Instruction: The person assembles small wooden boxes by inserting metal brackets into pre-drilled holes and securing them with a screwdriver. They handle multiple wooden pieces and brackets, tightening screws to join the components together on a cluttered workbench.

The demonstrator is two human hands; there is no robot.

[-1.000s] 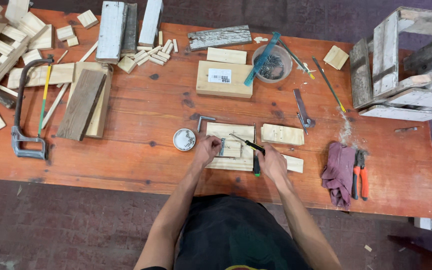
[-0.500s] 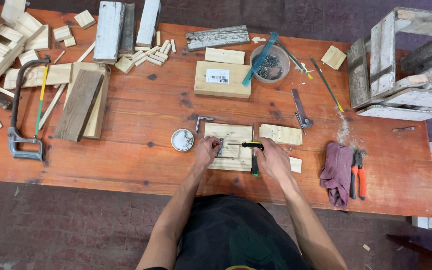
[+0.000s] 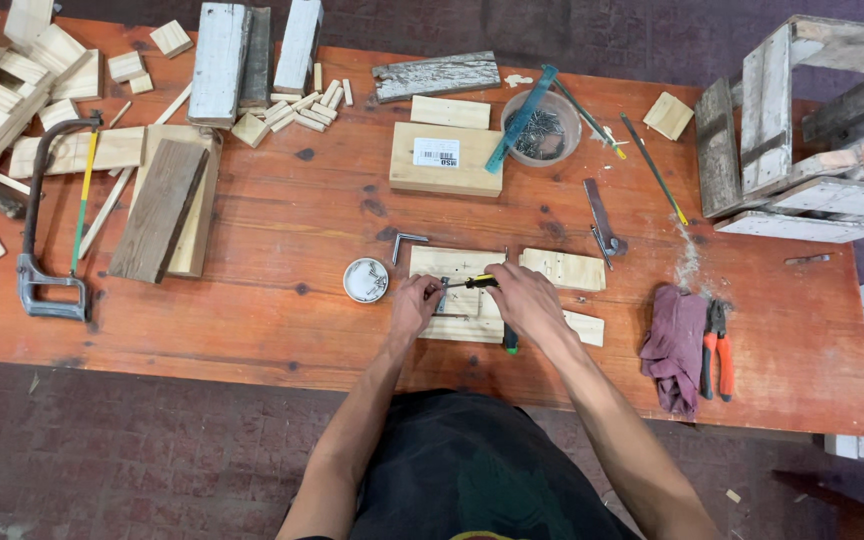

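We see the right hand [image 3: 520, 298] closed around a yellow-and-black screwdriver [image 3: 474, 283], its tip pointing to nine o'clock over the wood block [image 3: 452, 268]. The left hand [image 3: 414, 303] pinches a small metal bracket [image 3: 442, 297] there. A round tin [image 3: 366, 280] sits at nine o'clock on the bench [image 3: 282, 290].

An orange wooden workbench [image 3: 252, 300] carries a pale board [image 3: 457, 265] under the fingers [image 3: 432, 292], a round tin [image 3: 365, 280] just left of them
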